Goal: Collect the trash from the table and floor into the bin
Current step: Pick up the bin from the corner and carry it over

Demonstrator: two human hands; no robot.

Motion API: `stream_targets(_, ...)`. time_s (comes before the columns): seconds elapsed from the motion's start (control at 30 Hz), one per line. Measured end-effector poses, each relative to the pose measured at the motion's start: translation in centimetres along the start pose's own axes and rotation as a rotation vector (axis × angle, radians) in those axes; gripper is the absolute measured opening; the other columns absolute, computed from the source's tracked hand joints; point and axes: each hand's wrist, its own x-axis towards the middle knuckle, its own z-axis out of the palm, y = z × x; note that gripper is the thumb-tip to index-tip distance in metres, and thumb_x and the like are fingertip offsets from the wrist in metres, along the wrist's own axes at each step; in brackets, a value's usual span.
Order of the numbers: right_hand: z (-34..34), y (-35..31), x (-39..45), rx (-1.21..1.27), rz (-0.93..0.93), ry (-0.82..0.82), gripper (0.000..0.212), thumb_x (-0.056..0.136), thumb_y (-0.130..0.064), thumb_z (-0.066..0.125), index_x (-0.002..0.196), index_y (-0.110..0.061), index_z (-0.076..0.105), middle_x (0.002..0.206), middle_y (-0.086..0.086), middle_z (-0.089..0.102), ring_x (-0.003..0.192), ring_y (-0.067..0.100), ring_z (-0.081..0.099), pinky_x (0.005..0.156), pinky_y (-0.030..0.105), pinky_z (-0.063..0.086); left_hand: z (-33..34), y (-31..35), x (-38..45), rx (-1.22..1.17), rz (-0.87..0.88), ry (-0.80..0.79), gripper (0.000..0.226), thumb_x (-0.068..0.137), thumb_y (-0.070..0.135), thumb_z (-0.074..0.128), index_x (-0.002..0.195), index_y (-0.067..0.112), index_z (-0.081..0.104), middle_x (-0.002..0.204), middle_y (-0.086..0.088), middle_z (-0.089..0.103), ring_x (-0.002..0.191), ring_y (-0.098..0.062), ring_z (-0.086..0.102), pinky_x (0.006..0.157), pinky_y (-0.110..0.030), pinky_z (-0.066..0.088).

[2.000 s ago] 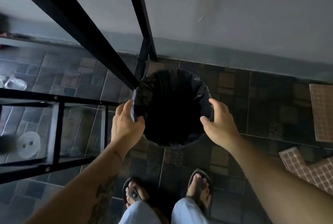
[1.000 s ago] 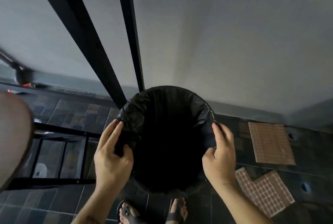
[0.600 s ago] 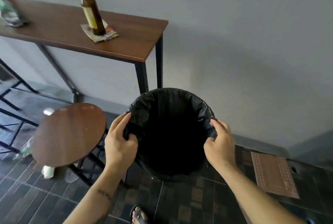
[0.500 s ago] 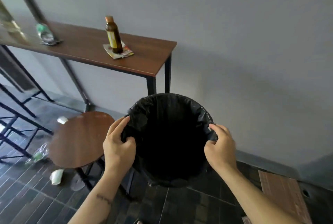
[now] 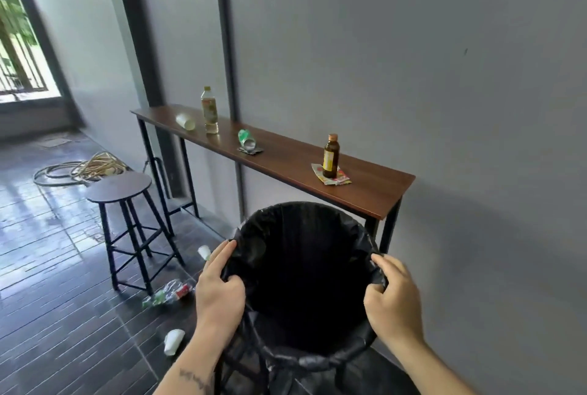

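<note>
I hold a round bin [image 5: 305, 359] lined with a black bag, lifted in front of me. My left hand [image 5: 219, 293] grips its left rim and my right hand [image 5: 392, 302] grips its right rim. On the narrow wooden table [image 5: 286, 159] stand a brown bottle [image 5: 331, 156] on a paper wrapper [image 5: 341, 179], a crushed green can [image 5: 246, 138], a clear bottle [image 5: 209, 110] and a tipped paper cup [image 5: 185, 121]. On the floor lie a crushed plastic bottle [image 5: 168, 294] and two white cups [image 5: 173, 341] [image 5: 204, 251].
A round stool [image 5: 119, 186] on black legs stands left of the table. A coiled hose [image 5: 82, 167] lies on the wet dark floor further back. The grey wall runs along the right. A bright doorway with bars is at the far left.
The bin has come up off the floor in both hands. My view has risen and swung left, so the whole table, the stool and the floor litter now show.
</note>
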Motion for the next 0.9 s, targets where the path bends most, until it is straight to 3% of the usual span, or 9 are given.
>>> stream_targets(0.1, 3.7, -3.5, 1.1, 0.023, -0.031, -0.005, 0.057, 0.081, 0.006, 0.053, 0.134, -0.013, 0.06, 0.14, -0.004, 0.056, 0.13, 0.014, 0.05, 0.104, 0.02, 0.034, -3.2, -1.0, 3.9, -0.012, -0.049, 0.04, 0.074, 0.084, -0.016, 0.042, 0.137, 0.033, 0.06, 0.146, 0.015, 0.053, 0.062, -0.02, 0.057, 0.041, -0.019, 0.043)
stream_targets(0.17, 6.3, -5.9, 2.1, 0.038, -0.049, -0.008, 0.055, 0.082, 0.004, 0.054, 0.134, -0.014, 0.061, 0.138, -0.004, 0.058, 0.129, 0.013, 0.052, 0.102, 0.018, 0.035, -5.3, -1.5, 6.4, -0.045, -0.079, 0.018, 0.074, 0.085, -0.019, 0.041, 0.14, 0.027, 0.059, 0.15, 0.015, 0.05, 0.061, -0.024, 0.05, 0.037, -0.017, 0.037)
stream_targets(0.27, 9.5, -9.0, 3.3, 0.062, -0.054, 0.005, 0.054, 0.082, 0.003, 0.054, 0.133, -0.014, 0.061, 0.135, -0.002, 0.061, 0.126, 0.014, 0.054, 0.104, 0.025, 0.042, -8.1, -2.2, 10.6, -0.105, -0.141, 0.009, 0.078, 0.083, -0.023, 0.038, 0.139, 0.028, 0.058, 0.149, 0.014, 0.051, 0.049, -0.021, 0.041, 0.034, -0.02, 0.031)
stream_targets(0.37, 14.2, -12.7, 4.5, 0.071, -0.058, 0.014, 0.054, 0.082, 0.003, 0.054, 0.134, -0.013, 0.061, 0.135, -0.003, 0.061, 0.126, 0.014, 0.054, 0.102, 0.022, 0.039, -11.5, -2.7, 15.9, -0.169, -0.187, 0.011, 0.08, 0.081, -0.022, 0.036, 0.138, 0.029, 0.061, 0.147, -0.006, 0.057, 0.036, -0.01, 0.034, 0.033, -0.019, 0.027)
stream_targets(0.43, 16.8, -14.7, 5.3, 0.051, -0.06, 0.001, 0.054, 0.082, 0.003, 0.053, 0.133, -0.013, 0.062, 0.135, -0.002, 0.06, 0.125, 0.014, 0.054, 0.1, 0.019, 0.037, -13.2, -2.3, 18.9, -0.185, -0.194, 0.039, 0.078, 0.082, -0.021, 0.034, 0.139, 0.025, 0.061, 0.147, -0.025, 0.051, 0.033, -0.007, 0.031, 0.032, -0.018, 0.026)
stream_targets(0.5, 18.9, -16.0, 6.0, 0.029, -0.044, -0.009, 0.055, 0.083, 0.004, 0.053, 0.134, -0.013, 0.061, 0.135, -0.002, 0.059, 0.126, 0.014, 0.053, 0.099, 0.018, 0.037, -14.5, -1.9, 21.1, -0.182, -0.202, 0.035, 0.075, 0.083, -0.02, 0.034, 0.14, 0.023, 0.06, 0.147, -0.032, 0.046, 0.031, -0.005, 0.029, 0.031, -0.016, 0.025)
stream_targets(0.7, 22.3, -17.7, 8.1, -0.031, -0.038, -0.1, 0.06, 0.086, 0.004, 0.048, 0.142, -0.016, 0.053, 0.146, -0.003, 0.05, 0.136, 0.012, 0.044, 0.103, 0.011, 0.029, -14.7, -2.8, 26.3, -0.233, -0.192, 0.052, 0.072, 0.085, -0.018, 0.037, 0.136, 0.026, 0.061, 0.146, -0.027, 0.051, 0.029, -0.002, 0.029, 0.03, -0.014, 0.024)
stream_targets(0.9, 23.5, -16.8, 11.9, -0.106, -0.04, -0.137, 0.055, 0.09, -0.004, 0.046, 0.142, -0.016, 0.052, 0.15, -0.002, 0.047, 0.138, 0.015, 0.043, 0.113, 0.024, 0.034, -12.2, -3.4, 29.7, -0.205, -0.242, 0.112, 0.07, 0.082, -0.012, 0.039, 0.132, 0.029, 0.066, 0.128, -0.017, 0.067, 0.031, -0.006, 0.033, 0.032, -0.013, 0.027)
